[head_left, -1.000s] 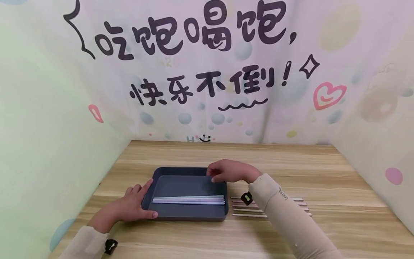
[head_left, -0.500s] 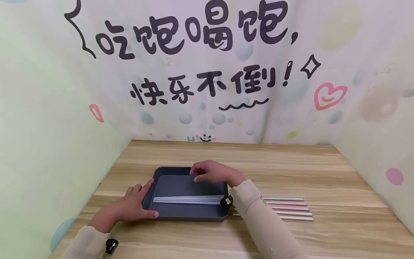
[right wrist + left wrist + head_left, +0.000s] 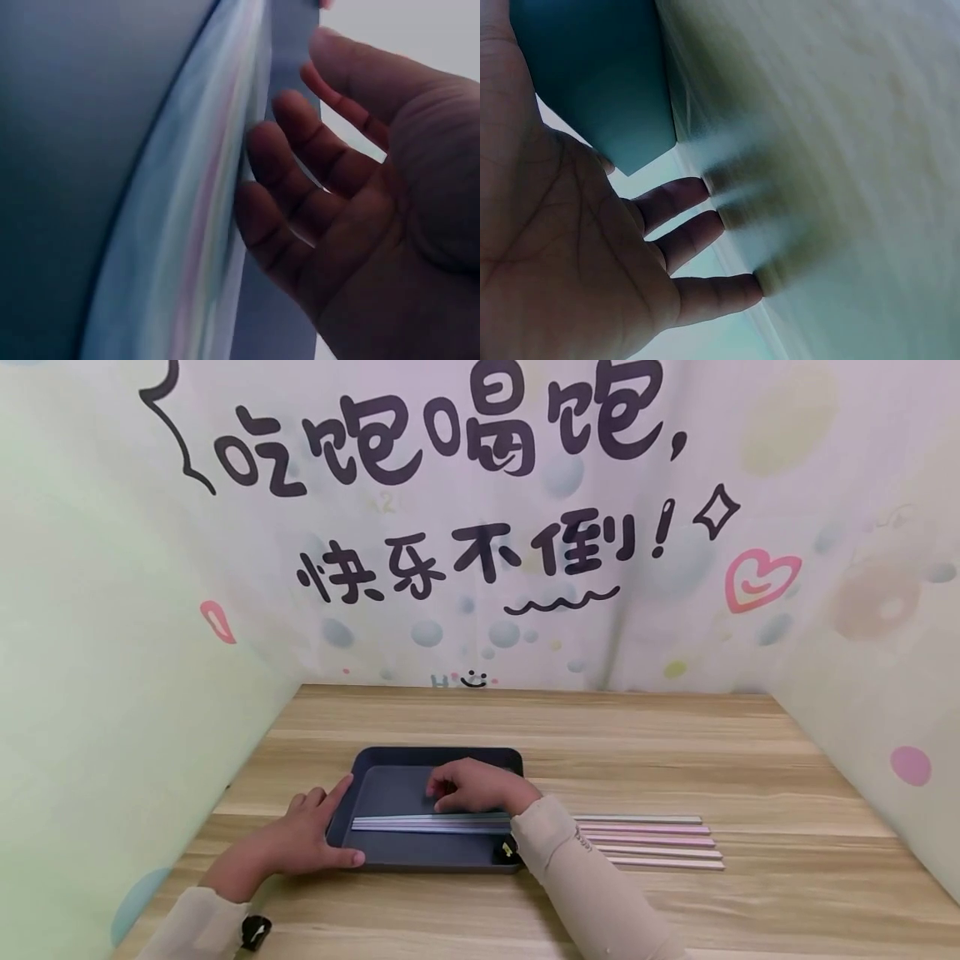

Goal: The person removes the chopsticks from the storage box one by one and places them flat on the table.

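A dark blue-grey rectangular tray lies on the wooden table. Inside it, several slim pale blue and lilac chopsticks lie side by side across its front half. My left hand rests at the tray's left end, thumb by the front corner, fingers spread along the side. In the left wrist view its fingertips touch the table beside the tray wall. My right hand hovers over the tray just behind the chopsticks, fingers loosely bent with nothing between them. The right wrist view shows those chopsticks blurred, beside its fingertips.
To the right of the tray, several pale and pink chopsticks lie spaced out on the table, partly behind my right sleeve. A printed cloth wall closes off the back, with pale walls at both sides.
My right hand has moved left over the tray, then down toward the chopsticks in it. More of the table chopsticks show as the sleeve shifted left. My left hand has stayed in place.
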`<state>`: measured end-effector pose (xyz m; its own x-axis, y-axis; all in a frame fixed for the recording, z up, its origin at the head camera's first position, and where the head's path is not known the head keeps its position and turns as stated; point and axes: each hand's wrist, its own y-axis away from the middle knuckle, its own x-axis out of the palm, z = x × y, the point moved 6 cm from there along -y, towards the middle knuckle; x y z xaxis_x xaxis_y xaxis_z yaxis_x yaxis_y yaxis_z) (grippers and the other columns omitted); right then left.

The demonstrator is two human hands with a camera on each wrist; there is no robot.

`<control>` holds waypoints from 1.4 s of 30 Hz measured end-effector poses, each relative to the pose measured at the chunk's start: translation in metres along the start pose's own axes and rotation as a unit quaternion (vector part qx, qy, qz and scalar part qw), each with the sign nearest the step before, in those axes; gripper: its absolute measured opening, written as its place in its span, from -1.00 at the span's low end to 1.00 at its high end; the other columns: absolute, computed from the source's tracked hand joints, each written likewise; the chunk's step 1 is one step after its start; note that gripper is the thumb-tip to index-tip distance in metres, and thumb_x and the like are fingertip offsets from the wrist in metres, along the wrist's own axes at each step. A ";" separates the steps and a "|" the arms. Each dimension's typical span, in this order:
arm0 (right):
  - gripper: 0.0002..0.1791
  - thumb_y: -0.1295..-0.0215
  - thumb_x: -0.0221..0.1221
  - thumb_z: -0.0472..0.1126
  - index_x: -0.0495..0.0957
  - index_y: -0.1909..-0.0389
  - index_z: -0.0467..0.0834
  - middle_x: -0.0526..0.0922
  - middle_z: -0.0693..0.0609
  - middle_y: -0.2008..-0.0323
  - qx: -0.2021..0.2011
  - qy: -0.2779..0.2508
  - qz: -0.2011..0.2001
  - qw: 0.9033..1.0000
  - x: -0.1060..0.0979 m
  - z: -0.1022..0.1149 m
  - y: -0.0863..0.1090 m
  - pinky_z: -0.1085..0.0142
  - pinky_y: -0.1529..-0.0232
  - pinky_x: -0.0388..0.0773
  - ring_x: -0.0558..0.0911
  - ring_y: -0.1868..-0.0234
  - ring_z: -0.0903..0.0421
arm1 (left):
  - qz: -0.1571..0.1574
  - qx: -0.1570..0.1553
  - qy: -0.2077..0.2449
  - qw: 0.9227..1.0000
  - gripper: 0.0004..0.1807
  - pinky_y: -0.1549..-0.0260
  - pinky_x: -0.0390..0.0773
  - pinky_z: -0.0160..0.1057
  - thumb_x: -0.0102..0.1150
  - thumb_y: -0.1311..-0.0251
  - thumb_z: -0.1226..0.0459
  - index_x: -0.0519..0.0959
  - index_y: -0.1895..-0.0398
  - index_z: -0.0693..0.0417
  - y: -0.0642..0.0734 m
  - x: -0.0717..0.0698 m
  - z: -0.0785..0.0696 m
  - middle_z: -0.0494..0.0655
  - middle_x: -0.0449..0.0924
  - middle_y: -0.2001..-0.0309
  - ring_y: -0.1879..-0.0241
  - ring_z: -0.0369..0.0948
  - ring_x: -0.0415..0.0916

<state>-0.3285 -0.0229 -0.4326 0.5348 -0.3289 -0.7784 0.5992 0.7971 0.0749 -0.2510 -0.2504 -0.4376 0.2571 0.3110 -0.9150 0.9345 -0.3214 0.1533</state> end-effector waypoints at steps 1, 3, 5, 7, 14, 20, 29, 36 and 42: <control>-0.92 -0.34 0.29 -0.22 0.62 0.18 -0.04 0.56 0.22 0.36 0.002 0.001 0.000 1.000 0.002 0.000 0.001 0.41 0.27 0.45 0.48 0.35 0.27 | 0.000 -0.001 0.000 1.000 0.32 0.05 0.43 0.20 0.38 0.09 -0.33 -0.05 -0.56 0.18 0.000 0.000 0.000 0.30 0.29 -0.13 -0.07 0.17 0.25; -0.92 -0.33 0.30 -0.22 0.63 0.20 -0.03 0.56 0.22 0.37 0.005 0.005 -0.001 1.000 0.005 0.000 0.002 0.41 0.27 0.45 0.48 0.36 0.28 | 0.001 -0.001 -0.001 1.000 0.32 0.05 0.43 0.22 0.38 0.08 -0.33 -0.06 -0.56 0.18 0.000 0.000 0.000 0.32 0.28 -0.14 -0.08 0.19 0.24; -0.92 -0.32 0.30 -0.23 0.63 0.20 -0.04 0.56 0.22 0.37 0.007 0.008 -0.003 1.000 0.007 0.001 0.004 0.41 0.27 0.45 0.48 0.35 0.28 | 0.000 0.000 -0.004 1.000 0.32 0.06 0.43 0.22 0.38 0.08 -0.33 -0.06 -0.56 0.18 0.000 0.000 0.000 0.34 0.28 -0.15 -0.08 0.20 0.24; -0.92 -0.32 0.30 -0.24 0.64 0.20 -0.04 0.56 0.22 0.37 0.011 0.014 -0.003 1.000 0.008 0.002 0.005 0.41 0.26 0.45 0.48 0.35 0.28 | -0.003 0.005 -0.005 1.000 0.31 0.07 0.44 0.21 0.38 0.07 -0.32 -0.06 -0.56 0.18 0.000 -0.001 -0.001 0.33 0.29 -0.14 -0.06 0.20 0.24; -0.89 -0.33 0.28 -0.27 0.68 0.16 -0.06 0.56 0.20 0.33 0.019 0.030 0.001 0.999 0.010 0.002 0.006 0.42 0.24 0.43 0.47 0.33 0.28 | -0.007 0.018 -0.004 1.000 0.29 0.09 0.44 0.17 0.40 0.06 -0.28 -0.05 -0.55 0.22 0.000 -0.001 -0.003 0.29 0.30 -0.09 -0.01 0.17 0.25; -0.86 -0.37 0.23 -0.32 0.69 0.16 -0.05 0.58 0.17 0.30 0.014 0.043 0.005 0.999 0.012 0.002 0.004 0.42 0.24 0.43 0.47 0.32 0.28 | -0.002 0.009 -0.001 1.000 0.30 0.07 0.43 0.21 0.40 0.06 -0.29 -0.05 -0.55 0.23 0.001 0.000 -0.002 0.33 0.29 -0.11 -0.05 0.20 0.24; -0.85 -0.40 0.16 -0.35 0.68 0.21 -0.10 0.54 0.20 0.37 0.007 0.053 -0.012 0.999 0.011 0.002 0.004 0.41 0.27 0.43 0.48 0.37 0.27 | 0.001 0.002 -0.001 1.000 0.32 0.07 0.44 0.22 0.38 0.08 -0.33 -0.07 -0.56 0.18 0.000 0.000 -0.001 0.34 0.28 -0.15 -0.08 0.21 0.23; -0.90 -0.41 0.19 -0.29 0.67 0.19 -0.07 0.54 0.21 0.39 0.006 0.060 -0.012 0.998 0.013 -0.001 0.002 0.43 0.28 0.43 0.48 0.39 0.28 | -0.006 0.010 -0.005 1.000 0.32 0.07 0.44 0.20 0.37 0.08 -0.34 -0.06 -0.56 0.20 0.000 0.001 -0.001 0.31 0.29 -0.12 -0.06 0.19 0.24; -0.91 -0.40 0.20 -0.28 0.65 0.20 -0.04 0.51 0.20 0.43 0.005 0.067 -0.013 0.998 0.013 -0.001 0.000 0.43 0.32 0.43 0.46 0.42 0.28 | -0.001 0.009 -0.008 1.000 0.32 0.08 0.43 0.22 0.37 0.07 -0.33 -0.08 -0.56 0.19 -0.002 0.001 0.000 0.32 0.28 -0.12 -0.05 0.20 0.24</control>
<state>-0.3219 -0.0266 -0.4435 0.4346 -0.2776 -0.8568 0.6180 0.7839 0.0595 -0.2527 -0.2500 -0.4386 0.2507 0.2970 -0.9214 0.9303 -0.3370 0.1444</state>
